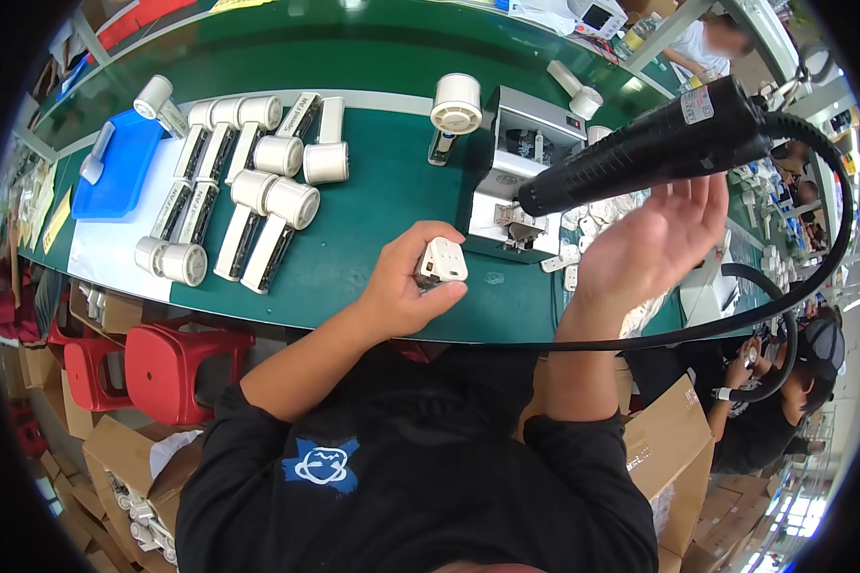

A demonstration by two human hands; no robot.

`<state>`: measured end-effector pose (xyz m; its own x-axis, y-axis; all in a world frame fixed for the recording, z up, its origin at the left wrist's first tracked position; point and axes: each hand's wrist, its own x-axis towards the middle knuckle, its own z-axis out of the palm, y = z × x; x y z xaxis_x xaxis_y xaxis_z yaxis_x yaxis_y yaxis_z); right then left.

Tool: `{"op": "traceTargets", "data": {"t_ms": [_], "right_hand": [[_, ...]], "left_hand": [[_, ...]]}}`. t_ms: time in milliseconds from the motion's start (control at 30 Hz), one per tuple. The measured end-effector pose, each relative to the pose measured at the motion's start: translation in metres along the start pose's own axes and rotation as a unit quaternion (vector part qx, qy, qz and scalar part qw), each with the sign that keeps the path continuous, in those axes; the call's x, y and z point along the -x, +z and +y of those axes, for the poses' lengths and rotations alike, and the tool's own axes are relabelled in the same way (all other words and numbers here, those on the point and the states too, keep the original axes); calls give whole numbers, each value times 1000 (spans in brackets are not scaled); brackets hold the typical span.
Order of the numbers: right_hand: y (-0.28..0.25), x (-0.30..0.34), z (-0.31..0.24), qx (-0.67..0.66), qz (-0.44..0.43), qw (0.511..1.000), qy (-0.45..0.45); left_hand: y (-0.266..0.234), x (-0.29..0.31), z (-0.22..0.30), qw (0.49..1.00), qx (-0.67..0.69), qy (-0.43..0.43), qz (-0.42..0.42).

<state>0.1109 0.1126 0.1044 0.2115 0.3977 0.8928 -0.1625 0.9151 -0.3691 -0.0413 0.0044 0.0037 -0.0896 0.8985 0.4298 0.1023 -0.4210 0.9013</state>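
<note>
One white plastic housing (442, 260) sits in my left hand (403, 288), fingers closed round it, by the six-o'clock edge of the green bench (382, 205). My right hand (645, 250) is open at three o'clock, near the electric screwdriver (631, 153); contact, I can't tell. I'd judge this screw pickup at the screw feeder (492, 186); next calls for gripping the screwdriver and bringing it toward eight o'clock.

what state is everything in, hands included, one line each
Left hand: closed around a white part
White part: held, end face toward the camera
Right hand: open, gripping nothing
Black tool: slanted, ungripped
Silver machine: on or off, cannot tell
Handheld fans: lying grouped
Blue tray: holding a white piece
Lower-left cardboard box: open
</note>
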Motion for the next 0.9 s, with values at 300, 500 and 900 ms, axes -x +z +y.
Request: {"op": "traceTargets", "data": {"t_ms": [300, 500, 900], "right_hand": [[16, -7, 4, -105, -128, 929, 330], [-6, 15, 19, -50, -106, 921, 370], [-26, 31, 15, -93, -125, 901, 404]], "left_hand": [[-6, 0, -12, 982, 187, -9, -7], [-10, 1, -15, 990, 128, -47, -24], [-7, -2, -21, 994, -49, 75, -69]]}}
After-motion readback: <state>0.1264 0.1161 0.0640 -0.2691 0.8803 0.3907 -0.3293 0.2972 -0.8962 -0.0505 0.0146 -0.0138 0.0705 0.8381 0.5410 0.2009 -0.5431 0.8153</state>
